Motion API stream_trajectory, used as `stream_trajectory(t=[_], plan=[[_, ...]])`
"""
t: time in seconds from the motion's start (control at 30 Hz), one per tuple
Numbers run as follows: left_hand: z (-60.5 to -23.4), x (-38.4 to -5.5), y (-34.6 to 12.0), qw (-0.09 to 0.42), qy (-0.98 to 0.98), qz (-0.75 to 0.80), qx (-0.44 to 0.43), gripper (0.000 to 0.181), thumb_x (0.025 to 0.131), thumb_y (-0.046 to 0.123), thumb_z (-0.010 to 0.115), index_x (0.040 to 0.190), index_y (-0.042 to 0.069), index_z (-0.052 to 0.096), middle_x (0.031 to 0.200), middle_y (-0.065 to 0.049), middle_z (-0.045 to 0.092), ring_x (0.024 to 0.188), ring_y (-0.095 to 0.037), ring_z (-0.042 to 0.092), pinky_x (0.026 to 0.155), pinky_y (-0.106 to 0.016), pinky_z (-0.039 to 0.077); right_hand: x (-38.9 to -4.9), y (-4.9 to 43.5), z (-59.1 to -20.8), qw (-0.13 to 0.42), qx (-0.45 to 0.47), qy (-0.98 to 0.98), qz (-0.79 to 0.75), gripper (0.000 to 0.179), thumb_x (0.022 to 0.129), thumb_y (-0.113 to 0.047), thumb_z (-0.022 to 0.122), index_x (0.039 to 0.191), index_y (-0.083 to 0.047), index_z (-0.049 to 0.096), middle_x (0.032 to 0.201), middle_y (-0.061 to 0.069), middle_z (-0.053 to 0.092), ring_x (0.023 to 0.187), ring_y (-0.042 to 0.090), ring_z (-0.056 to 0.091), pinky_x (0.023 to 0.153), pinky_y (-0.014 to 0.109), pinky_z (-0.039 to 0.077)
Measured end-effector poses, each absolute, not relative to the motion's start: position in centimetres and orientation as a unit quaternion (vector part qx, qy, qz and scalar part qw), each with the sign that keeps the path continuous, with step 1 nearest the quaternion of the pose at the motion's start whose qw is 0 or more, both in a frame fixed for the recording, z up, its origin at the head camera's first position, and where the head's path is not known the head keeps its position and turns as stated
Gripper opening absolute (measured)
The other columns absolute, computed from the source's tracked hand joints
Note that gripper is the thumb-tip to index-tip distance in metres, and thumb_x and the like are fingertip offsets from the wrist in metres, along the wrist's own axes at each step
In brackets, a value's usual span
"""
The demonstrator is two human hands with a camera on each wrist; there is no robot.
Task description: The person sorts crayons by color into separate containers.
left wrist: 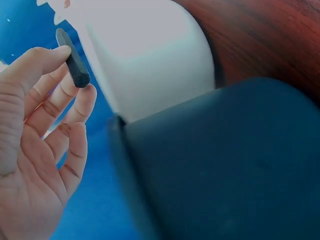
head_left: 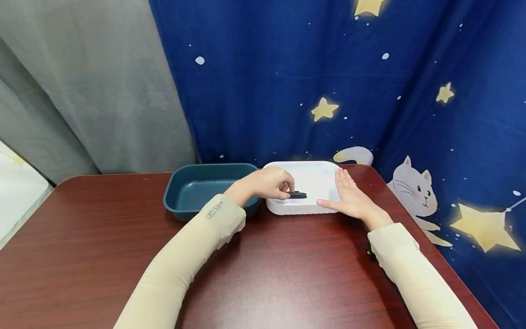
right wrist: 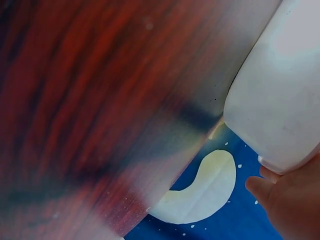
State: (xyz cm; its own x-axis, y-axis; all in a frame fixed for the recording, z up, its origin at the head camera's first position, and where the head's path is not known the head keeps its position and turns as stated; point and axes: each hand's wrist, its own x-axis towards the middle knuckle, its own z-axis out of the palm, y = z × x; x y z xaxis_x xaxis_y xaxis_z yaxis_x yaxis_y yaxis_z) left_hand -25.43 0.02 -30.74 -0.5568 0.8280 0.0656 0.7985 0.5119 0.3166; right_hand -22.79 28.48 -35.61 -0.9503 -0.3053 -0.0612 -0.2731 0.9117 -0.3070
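My left hand [head_left: 273, 182] pinches a black pen [head_left: 297, 195] between thumb and fingertips, over the near left part of a white plastic bin [head_left: 293, 209]. In the left wrist view the pen [left wrist: 75, 62] is a short dark stick with an angular end; its exact kind is hard to tell. At the bin's right side, my right hand [head_left: 351, 196] has its fingers straight and thumb spread, touching the rim. A dark teal bin [head_left: 197, 167] stands directly left of the white one, partly covered by my left wrist.
Both bins stand side by side at the back of a reddish-brown wooden table [head_left: 263, 274]. A grey curtain [head_left: 102, 91] and a blue curtain [head_left: 267, 91] with stars and a cat hang behind it. The table's right edge runs close to my right forearm.
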Motion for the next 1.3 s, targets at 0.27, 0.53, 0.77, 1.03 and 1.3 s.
stream_trajectory(t=[0.27, 0.53, 0.77, 1.03, 1.3], plan=[[-32.6, -27.6, 0.4, 0.059, 0.880, 0.195, 0.430, 0.009, 0.087, 0.011, 0.069, 0.093, 0.009, 0.074, 0.075, 0.001, 0.064, 0.071, -0.009, 0.053, 0.068, -0.020, 0.045, -22.8, 28.5, -35.6, 0.055, -0.148, 0.976, -0.151, 0.119, 0.087, -0.070, 0.056, 0.155, 0.010, -0.001, 0.165, 0.025, -0.006, 0.154, 0.041, -0.007, 0.123, 0.058, 0.005], [-33.8, -29.1, 2.1, 0.052, 0.888, 0.161, 0.428, 0.014, 0.086, 0.010, 0.068, 0.097, 0.008, 0.076, 0.087, -0.004, 0.072, 0.079, -0.013, 0.060, 0.075, -0.024, 0.049, -22.7, 28.8, -35.5, 0.050, -0.142, 0.976, -0.154, 0.120, 0.086, -0.070, 0.057, 0.154, 0.011, 0.000, 0.165, 0.026, -0.005, 0.153, 0.042, -0.006, 0.123, 0.060, 0.005], [-34.5, -29.3, 2.5, 0.077, 0.906, 0.142, 0.391, 0.016, 0.087, 0.010, 0.068, 0.100, 0.010, 0.077, 0.093, -0.004, 0.073, 0.084, -0.014, 0.061, 0.080, -0.026, 0.050, -22.7, 28.6, -35.6, 0.055, -0.145, 0.975, -0.160, 0.119, 0.086, -0.070, 0.057, 0.155, 0.010, 0.000, 0.165, 0.025, -0.005, 0.154, 0.041, -0.007, 0.123, 0.059, 0.005], [-34.5, -28.9, 2.2, 0.076, 0.925, 0.124, 0.352, 0.013, 0.087, 0.012, 0.069, 0.097, 0.015, 0.077, 0.096, 0.000, 0.073, 0.090, -0.014, 0.063, 0.085, -0.028, 0.052, -22.8, 28.3, -35.6, 0.049, -0.149, 0.975, -0.157, 0.119, 0.087, -0.069, 0.057, 0.155, 0.010, 0.000, 0.165, 0.025, -0.005, 0.154, 0.041, -0.006, 0.123, 0.058, 0.005], [-34.4, -28.5, 1.8, 0.062, 0.933, 0.121, 0.333, 0.013, 0.090, 0.016, 0.067, 0.098, 0.018, 0.077, 0.102, 0.001, 0.074, 0.097, -0.014, 0.065, 0.088, -0.031, 0.053, -22.7, 28.5, -35.8, 0.053, -0.146, 0.975, -0.159, 0.121, 0.086, -0.071, 0.057, 0.155, 0.010, -0.001, 0.165, 0.025, -0.006, 0.154, 0.042, -0.007, 0.123, 0.060, 0.005]])
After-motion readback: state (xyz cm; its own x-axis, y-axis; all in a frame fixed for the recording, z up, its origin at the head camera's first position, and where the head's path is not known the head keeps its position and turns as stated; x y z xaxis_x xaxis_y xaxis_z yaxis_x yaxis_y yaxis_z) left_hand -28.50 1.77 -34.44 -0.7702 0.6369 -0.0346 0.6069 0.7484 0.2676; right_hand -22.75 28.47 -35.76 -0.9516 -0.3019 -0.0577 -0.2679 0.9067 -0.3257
